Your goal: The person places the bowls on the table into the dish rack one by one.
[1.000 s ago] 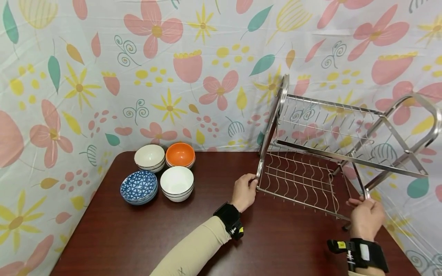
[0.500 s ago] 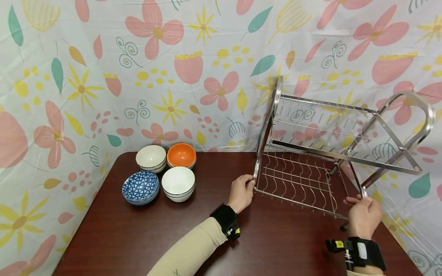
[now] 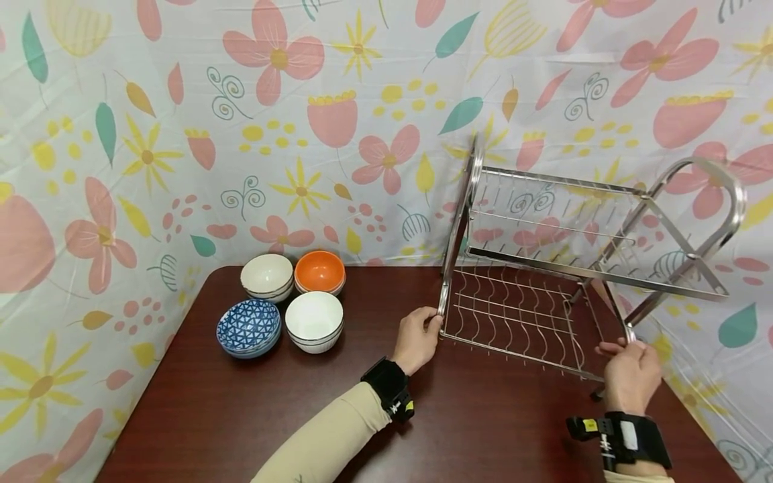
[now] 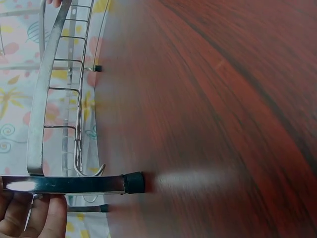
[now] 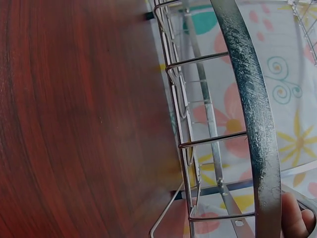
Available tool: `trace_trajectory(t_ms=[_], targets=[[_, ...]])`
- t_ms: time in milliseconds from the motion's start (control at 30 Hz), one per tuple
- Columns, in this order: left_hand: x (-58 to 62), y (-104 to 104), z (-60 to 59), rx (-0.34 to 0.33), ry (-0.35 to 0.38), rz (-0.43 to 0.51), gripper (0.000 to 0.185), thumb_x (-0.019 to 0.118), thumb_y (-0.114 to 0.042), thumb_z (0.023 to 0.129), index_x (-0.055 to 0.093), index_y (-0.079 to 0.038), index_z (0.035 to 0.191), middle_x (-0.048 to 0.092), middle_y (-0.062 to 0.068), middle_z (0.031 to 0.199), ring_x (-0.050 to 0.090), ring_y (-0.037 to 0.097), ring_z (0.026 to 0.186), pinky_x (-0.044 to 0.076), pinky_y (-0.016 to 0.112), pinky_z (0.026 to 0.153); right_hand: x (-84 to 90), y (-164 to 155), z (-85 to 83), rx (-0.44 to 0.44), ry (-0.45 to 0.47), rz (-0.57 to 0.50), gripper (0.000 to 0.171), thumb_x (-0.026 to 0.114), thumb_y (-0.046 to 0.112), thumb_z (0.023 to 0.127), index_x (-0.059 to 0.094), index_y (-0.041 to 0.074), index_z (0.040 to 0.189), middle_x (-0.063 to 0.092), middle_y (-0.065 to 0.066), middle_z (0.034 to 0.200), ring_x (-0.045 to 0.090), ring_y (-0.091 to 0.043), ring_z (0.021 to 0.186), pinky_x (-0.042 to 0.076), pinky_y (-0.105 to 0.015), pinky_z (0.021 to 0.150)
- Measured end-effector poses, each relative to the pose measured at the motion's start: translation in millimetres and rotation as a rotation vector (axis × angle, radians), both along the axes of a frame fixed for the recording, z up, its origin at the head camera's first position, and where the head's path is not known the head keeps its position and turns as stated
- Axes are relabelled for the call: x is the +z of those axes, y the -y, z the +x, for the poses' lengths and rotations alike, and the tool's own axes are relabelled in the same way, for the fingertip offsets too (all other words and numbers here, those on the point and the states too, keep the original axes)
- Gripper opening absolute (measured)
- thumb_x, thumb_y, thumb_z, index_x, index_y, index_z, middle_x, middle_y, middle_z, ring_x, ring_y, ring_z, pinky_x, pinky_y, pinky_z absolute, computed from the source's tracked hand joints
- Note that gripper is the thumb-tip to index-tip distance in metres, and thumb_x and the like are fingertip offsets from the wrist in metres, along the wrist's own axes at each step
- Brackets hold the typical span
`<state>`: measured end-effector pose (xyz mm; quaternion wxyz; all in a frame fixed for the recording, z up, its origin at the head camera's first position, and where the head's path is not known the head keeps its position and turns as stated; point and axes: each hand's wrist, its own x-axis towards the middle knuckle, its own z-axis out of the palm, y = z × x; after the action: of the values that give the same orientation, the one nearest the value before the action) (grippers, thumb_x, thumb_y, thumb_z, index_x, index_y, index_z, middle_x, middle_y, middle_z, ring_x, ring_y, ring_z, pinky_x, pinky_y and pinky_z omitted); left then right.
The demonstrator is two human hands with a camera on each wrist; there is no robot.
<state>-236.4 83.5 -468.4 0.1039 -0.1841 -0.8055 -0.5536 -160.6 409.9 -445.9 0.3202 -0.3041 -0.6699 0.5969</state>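
Note:
A two-tier steel dish rack stands tilted at the right of the dark wooden table. My left hand grips the rack's near-left leg by its lower end. That leg with its black rubber foot shows in the left wrist view, my fingers beneath it. At the rack's near-right corner my right hand holds the frame. In the right wrist view the curved steel frame bar runs past my fingertips.
Several bowls sit at the table's back left: a blue patterned one, two white ones and an orange one. A flowered cloth hangs close behind and beside the table.
Both hands have drawn the rack a little to the left, still holding the same spots. The bowls have not moved.

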Motion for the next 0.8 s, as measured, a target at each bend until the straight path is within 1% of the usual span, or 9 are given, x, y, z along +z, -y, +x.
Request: trace_trajectory(t_ms=[67,167,267,367,467,600,800], targets=[[-0.5,2,0.1,0.005,-0.009,-0.003,0.014,0.056,-0.012,0.097,0.067,-0.004,0.101,0.065,0.002,0.091,0.059,0.011,0.082,0.047,0.023,0.072,-0.2,2,-1.5,-0.004,0.006,0.010,0.021,0.032,0.022,0.104,0.052,0.017,0.099,0.063,0.017,0.061,0.060,0.004,0.055,0.034,-0.015,0.059],[-0.8,6,0.8,0.012,-0.025,-0.005,0.014,0.056,-0.011,0.097,0.068,-0.004,0.101,0.065,0.003,0.090,0.059,0.011,0.080,0.047,0.023,0.071,-1.2,6,-2.5,0.004,0.024,0.069,0.022,0.030,0.021,0.104,0.052,0.017,0.099,0.063,0.018,0.060,0.059,0.005,0.055,0.033,-0.015,0.060],[-1.0,9,2.0,0.021,-0.040,-0.006,0.015,0.056,-0.011,0.097,0.068,-0.002,0.100,0.064,0.003,0.089,0.058,0.011,0.078,0.046,0.023,0.070,-1.6,9,-3.8,0.006,0.037,0.099,0.023,0.030,0.020,0.104,0.052,0.018,0.099,0.063,0.019,0.060,0.059,0.006,0.057,0.034,-0.015,0.063],[-1.9,13,2.3,0.031,-0.060,-0.007,0.014,0.057,-0.011,0.097,0.068,-0.002,0.098,0.064,0.003,0.087,0.057,0.010,0.076,0.046,0.023,0.069,-1.3,11,-5.4,0.000,0.053,0.107,0.024,0.030,0.021,0.104,0.053,0.019,0.097,0.062,0.020,0.060,0.059,0.006,0.060,0.033,-0.015,0.066],[-3.5,16,2.1,0.043,-0.069,-0.012,0.012,0.058,-0.011,0.096,0.068,-0.004,0.096,0.063,0.002,0.085,0.055,0.009,0.073,0.045,0.022,0.067,-1.8,14,-6.7,0.000,0.075,0.152,0.025,0.029,0.021,0.104,0.053,0.020,0.098,0.061,0.022,0.060,0.058,0.008,0.061,0.033,-0.015,0.067],[-4.2,21,2.0,0.058,-0.071,-0.015,0.012,0.058,-0.011,0.096,0.068,-0.006,0.093,0.062,0.000,0.083,0.054,0.008,0.072,0.044,0.021,0.066,-2.6,19,-9.0,0.008,0.071,0.166,0.024,0.030,0.021,0.104,0.054,0.019,0.099,0.062,0.021,0.060,0.058,0.007,0.063,0.033,-0.015,0.067],[-4.6,30,2.9,0.072,-0.094,-0.016,0.012,0.059,-0.011,0.095,0.068,-0.005,0.091,0.062,0.000,0.081,0.054,0.009,0.071,0.044,0.022,0.066,-3.4,26,-13.1,-0.002,0.094,0.182,0.025,0.031,0.025,0.104,0.055,0.021,0.096,0.061,0.020,0.060,0.052,0.005,0.076,0.031,-0.016,0.071]])
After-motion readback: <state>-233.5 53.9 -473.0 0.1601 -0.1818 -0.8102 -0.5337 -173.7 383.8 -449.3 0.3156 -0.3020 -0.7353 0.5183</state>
